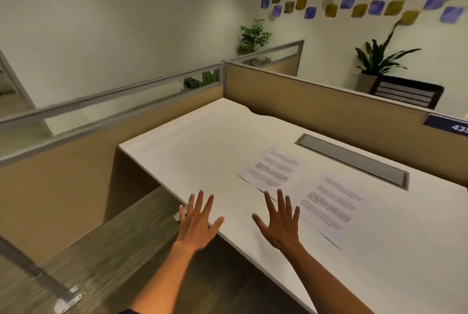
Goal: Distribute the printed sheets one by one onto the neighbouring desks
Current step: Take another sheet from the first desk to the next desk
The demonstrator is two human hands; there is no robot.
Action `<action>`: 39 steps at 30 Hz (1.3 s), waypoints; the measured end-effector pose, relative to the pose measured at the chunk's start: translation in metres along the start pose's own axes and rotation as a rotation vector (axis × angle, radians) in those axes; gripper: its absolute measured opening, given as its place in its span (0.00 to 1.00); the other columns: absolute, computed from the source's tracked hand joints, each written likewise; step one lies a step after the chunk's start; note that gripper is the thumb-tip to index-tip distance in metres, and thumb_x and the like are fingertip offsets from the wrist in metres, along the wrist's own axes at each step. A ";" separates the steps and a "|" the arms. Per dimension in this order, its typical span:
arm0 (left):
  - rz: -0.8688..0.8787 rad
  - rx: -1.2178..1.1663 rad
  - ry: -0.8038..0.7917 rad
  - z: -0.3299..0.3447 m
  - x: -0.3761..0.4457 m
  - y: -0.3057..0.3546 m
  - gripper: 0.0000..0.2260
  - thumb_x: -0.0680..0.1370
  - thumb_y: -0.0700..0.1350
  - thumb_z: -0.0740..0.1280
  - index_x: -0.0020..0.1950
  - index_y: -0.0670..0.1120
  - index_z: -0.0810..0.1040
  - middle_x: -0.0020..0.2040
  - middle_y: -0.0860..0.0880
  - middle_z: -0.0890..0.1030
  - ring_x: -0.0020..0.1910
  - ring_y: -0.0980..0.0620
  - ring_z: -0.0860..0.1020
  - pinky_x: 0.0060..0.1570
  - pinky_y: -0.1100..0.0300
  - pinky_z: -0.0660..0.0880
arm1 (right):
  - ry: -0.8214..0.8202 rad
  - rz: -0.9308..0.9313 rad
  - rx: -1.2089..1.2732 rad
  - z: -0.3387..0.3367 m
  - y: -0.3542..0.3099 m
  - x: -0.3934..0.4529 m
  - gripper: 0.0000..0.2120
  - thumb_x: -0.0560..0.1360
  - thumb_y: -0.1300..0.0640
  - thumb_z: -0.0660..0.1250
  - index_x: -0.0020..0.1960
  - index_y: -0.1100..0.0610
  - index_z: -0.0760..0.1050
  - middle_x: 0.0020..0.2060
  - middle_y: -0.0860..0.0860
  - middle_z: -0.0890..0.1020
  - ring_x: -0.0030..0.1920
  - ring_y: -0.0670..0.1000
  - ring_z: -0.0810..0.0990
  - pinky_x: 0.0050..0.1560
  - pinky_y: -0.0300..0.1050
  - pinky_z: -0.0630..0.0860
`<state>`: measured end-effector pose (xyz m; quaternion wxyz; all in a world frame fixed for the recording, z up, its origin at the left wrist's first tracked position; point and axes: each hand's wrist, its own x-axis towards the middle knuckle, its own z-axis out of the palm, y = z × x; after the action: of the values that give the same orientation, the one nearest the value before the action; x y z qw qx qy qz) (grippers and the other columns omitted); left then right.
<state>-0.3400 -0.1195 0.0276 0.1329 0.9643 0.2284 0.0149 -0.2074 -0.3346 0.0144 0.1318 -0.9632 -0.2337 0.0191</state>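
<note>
Item: white worktop (202,151), your landmark, carrying two printed sheets (272,169) side by side, the nearer sheet (329,203) just beside the grey cable tray (354,159). Your left hand (196,220) hovers over the worktop's near edge, fingers spread, holding nothing. Your right hand (278,220), likewise spread and holding nothing, sits at the sheets' near edge.

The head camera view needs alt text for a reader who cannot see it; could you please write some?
Two printed sheets lie side by side on a white desk inside a beige-partitioned cubicle. The left hand and right hand are spread open and empty over the desk's near edge. Potted plants stand beyond the partition.
</note>
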 end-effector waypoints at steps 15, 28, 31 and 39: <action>0.162 0.089 -0.201 0.020 0.177 0.015 0.35 0.78 0.68 0.47 0.79 0.54 0.38 0.80 0.48 0.35 0.79 0.45 0.36 0.75 0.40 0.37 | -0.088 0.212 0.114 0.027 0.029 0.120 0.39 0.75 0.29 0.50 0.78 0.43 0.37 0.80 0.56 0.40 0.79 0.59 0.40 0.77 0.63 0.41; 0.460 0.121 -0.381 0.062 0.303 0.071 0.35 0.80 0.64 0.51 0.79 0.52 0.38 0.80 0.47 0.36 0.79 0.45 0.37 0.75 0.40 0.37 | -0.082 0.473 0.148 0.054 0.031 0.169 0.40 0.73 0.29 0.53 0.79 0.43 0.45 0.80 0.55 0.51 0.76 0.58 0.57 0.75 0.56 0.58; 0.532 0.141 -0.423 0.065 0.329 0.071 0.34 0.80 0.64 0.51 0.79 0.53 0.39 0.80 0.48 0.36 0.79 0.45 0.37 0.75 0.40 0.38 | -0.034 0.563 0.116 0.055 0.029 0.183 0.38 0.74 0.29 0.50 0.79 0.44 0.47 0.78 0.55 0.57 0.73 0.57 0.62 0.72 0.55 0.62; 0.665 0.197 -0.509 0.069 0.397 0.061 0.35 0.79 0.65 0.54 0.79 0.54 0.43 0.81 0.49 0.39 0.79 0.45 0.39 0.75 0.39 0.41 | 0.053 0.783 0.125 0.062 0.008 0.212 0.38 0.75 0.30 0.51 0.79 0.45 0.48 0.78 0.57 0.56 0.72 0.58 0.63 0.72 0.53 0.62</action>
<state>0.0482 -0.0122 -0.0353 0.0803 0.9665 -0.1345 -0.2033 -0.0217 -0.2298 -0.0420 0.1790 -0.9697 0.1563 0.0572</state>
